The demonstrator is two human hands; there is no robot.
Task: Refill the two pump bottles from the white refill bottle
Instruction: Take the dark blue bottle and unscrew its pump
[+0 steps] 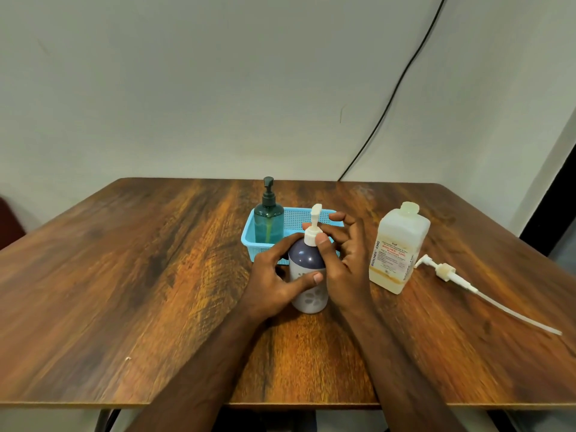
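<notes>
A navy-topped, pale-bodied pump bottle (pixel 308 275) was stood upright on the tabletop (pixel 156 275) — its body clasped by the left hand (pixel 274 282), its white pump collar (pixel 311 237) pinched in the right hand's (pixel 346 263) grip.

wooden table (pixel 140 275), blue basket (pixel 249 236), refill bottle (pixel 396 254), loose pump (pixel 445 272)

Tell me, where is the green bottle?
In the head view, the green pump bottle stands upright in the left end of the blue basket, just behind the purple pump bottle that both hands hold.
</notes>
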